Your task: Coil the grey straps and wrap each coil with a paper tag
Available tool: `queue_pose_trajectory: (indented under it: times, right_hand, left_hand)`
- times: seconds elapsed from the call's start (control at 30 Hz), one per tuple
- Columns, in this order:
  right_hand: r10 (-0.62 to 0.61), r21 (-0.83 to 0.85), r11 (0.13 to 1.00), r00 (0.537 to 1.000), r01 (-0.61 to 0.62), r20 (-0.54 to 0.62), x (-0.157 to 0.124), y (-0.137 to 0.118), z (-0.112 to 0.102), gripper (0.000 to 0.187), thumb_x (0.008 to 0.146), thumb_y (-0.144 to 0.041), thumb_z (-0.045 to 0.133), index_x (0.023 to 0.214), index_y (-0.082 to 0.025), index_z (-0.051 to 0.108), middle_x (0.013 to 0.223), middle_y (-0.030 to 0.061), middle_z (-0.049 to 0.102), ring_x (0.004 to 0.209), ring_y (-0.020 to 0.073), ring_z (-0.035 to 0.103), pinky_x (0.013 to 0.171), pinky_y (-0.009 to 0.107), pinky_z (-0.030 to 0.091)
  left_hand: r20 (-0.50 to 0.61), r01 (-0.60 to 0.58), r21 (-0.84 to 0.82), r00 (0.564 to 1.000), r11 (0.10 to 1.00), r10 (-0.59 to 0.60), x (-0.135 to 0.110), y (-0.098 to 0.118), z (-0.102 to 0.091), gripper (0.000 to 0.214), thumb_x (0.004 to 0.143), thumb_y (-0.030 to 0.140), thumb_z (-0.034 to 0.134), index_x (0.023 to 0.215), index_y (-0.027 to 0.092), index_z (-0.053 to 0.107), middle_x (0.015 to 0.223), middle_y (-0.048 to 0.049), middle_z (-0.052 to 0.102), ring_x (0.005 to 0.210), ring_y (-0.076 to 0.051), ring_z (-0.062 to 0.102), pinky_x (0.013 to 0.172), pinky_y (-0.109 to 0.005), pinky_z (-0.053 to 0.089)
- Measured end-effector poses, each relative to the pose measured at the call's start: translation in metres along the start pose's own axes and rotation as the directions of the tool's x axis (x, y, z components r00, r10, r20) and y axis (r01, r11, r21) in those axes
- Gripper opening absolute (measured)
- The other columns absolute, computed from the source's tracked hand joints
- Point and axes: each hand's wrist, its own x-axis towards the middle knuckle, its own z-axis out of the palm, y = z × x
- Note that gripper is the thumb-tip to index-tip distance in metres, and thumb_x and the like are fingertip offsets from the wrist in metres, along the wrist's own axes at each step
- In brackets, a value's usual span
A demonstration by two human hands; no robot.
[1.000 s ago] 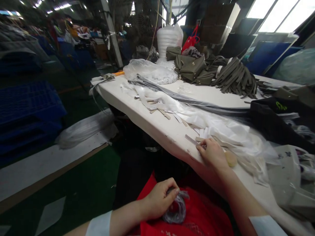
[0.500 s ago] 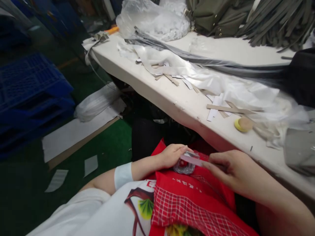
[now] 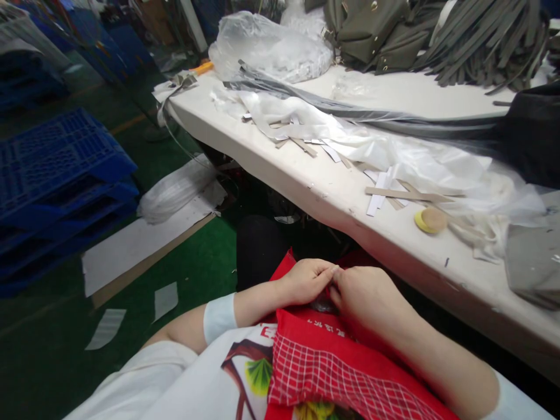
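Holding left hand (image 3: pixel 307 281) and right hand (image 3: pixel 367 294) together above red apron (image 3: pixel 321 370), with fingers curled and tips partly hidden; cannot tell whether pinching anything. Showing clear plastic (image 3: pixel 322 304) below hands, mostly covered. Working beside white table (image 3: pixel 330 186) with strips (image 3: pixel 377 199).

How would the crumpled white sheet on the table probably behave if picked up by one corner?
The white sheet would likely hang floppy, since it lies in loose folds. It is probably light for its size, as it looks thin, almost see-through at its right end. Lifting it might drag the narrow strips lying along its near edge.
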Motion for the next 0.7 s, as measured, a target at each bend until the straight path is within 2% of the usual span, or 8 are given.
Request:
queue_pose_trajectory:
  times: [0.1, 0.17, 0.27, 0.37, 0.43, 0.57, 0.7]
  right_hand:
    - [0.024, 0.070, 0.997, 0.999, -0.021, -0.037, 0.005, 0.004, 0.010, 0.030, 0.092, -0.034, 0.044, 0.085, -0.020, 0.070, 0.074, 0.0097, 0.073, 0.065, 0.0237, 0.067, 0.057, 0.030, 0.039]
    - [-0.022, 0.204, 0.979, 0.999, 0.030, -0.044, 0.001, 0.012, 0.013, 0.022, 0.088, -0.033, 0.051, 0.087, -0.022, 0.070, 0.076, 0.0065, 0.073, 0.069, 0.0224, 0.067, 0.060, 0.029, 0.040]
    - [-0.088, 0.437, 0.890, 0.990, 0.127, -0.109, -0.006, 0.025, 0.015, 0.016, 0.087, -0.029, 0.052, 0.089, -0.024, 0.068, 0.080, 0.0023, 0.072, 0.073, 0.0182, 0.065, 0.065, 0.028, 0.042]
    - [-0.010, 0.551, 0.822, 0.969, 0.148, -0.246, -0.005, 0.035, 0.022, 0.020, 0.089, -0.032, 0.051, 0.084, -0.023, 0.068, 0.083, 0.0030, 0.071, 0.075, 0.0176, 0.063, 0.069, 0.029, 0.045]
    - [0.063, 0.627, 0.766, 0.955, 0.139, -0.289, 0.002, 0.038, 0.030, 0.020, 0.087, -0.032, 0.054, 0.080, -0.022, 0.069, 0.082, 0.0032, 0.071, 0.075, 0.0176, 0.062, 0.070, 0.030, 0.046]
    - [0.136, 0.800, 0.590, 0.964, 0.105, -0.226, 0.016, 0.042, 0.045, 0.020, 0.082, -0.035, 0.060, 0.074, -0.019, 0.067, 0.075, 0.0025, 0.070, 0.070, 0.0168, 0.061, 0.068, 0.029, 0.047]
    - [0.164, 0.914, 0.402, 0.978, 0.051, -0.127, 0.020, 0.046, 0.055, 0.028, 0.078, -0.043, 0.063, 0.070, -0.016, 0.062, 0.067, 0.0018, 0.066, 0.063, 0.0151, 0.056, 0.061, 0.027, 0.044]
  left_hand:
    - [0.002, 0.002, -0.045, 1.000, 0.999, -0.002, 0.000, -0.001, 0.000, 0.044, 0.098, 0.035, 0.033, 0.091, 0.014, 0.071, 0.093, -0.0044, 0.072, 0.084, -0.015, 0.064, 0.079, -0.023, 0.047]
    - [-0.004, 0.004, -0.075, 1.000, 0.997, -0.005, 0.000, -0.003, 0.000, 0.043, 0.098, 0.035, 0.033, 0.100, 0.013, 0.070, 0.099, -0.0056, 0.072, 0.089, -0.016, 0.064, 0.082, -0.024, 0.047]
    - [-0.032, 0.009, -0.054, 0.999, 0.998, -0.011, 0.001, -0.006, -0.001, 0.042, 0.097, 0.034, 0.034, 0.104, 0.013, 0.070, 0.099, -0.0075, 0.071, 0.091, -0.019, 0.063, 0.082, -0.027, 0.047]
    - [0.006, -0.071, -0.060, 0.997, 0.996, 0.072, -0.001, -0.003, -0.004, 0.035, 0.094, 0.028, 0.038, 0.100, 0.013, 0.069, 0.095, -0.0069, 0.069, 0.090, -0.018, 0.062, 0.084, -0.027, 0.046]
    - [0.025, -0.135, -0.015, 0.991, 0.991, 0.135, -0.003, 0.001, -0.005, 0.030, 0.093, 0.026, 0.042, 0.093, 0.013, 0.069, 0.091, -0.0060, 0.067, 0.088, -0.017, 0.060, 0.083, -0.027, 0.045]
    - [-0.039, -0.129, 0.148, 0.990, 0.981, 0.136, -0.007, 0.004, -0.002, 0.038, 0.097, 0.031, 0.037, 0.075, 0.014, 0.062, 0.077, -0.0039, 0.062, 0.076, -0.014, 0.056, 0.073, -0.024, 0.043]
    - [-0.046, -0.130, 0.218, 0.989, 0.967, 0.143, -0.007, 0.003, 0.002, 0.038, 0.098, 0.033, 0.037, 0.076, 0.014, 0.061, 0.075, -0.0034, 0.060, 0.072, -0.013, 0.054, 0.069, -0.023, 0.041]
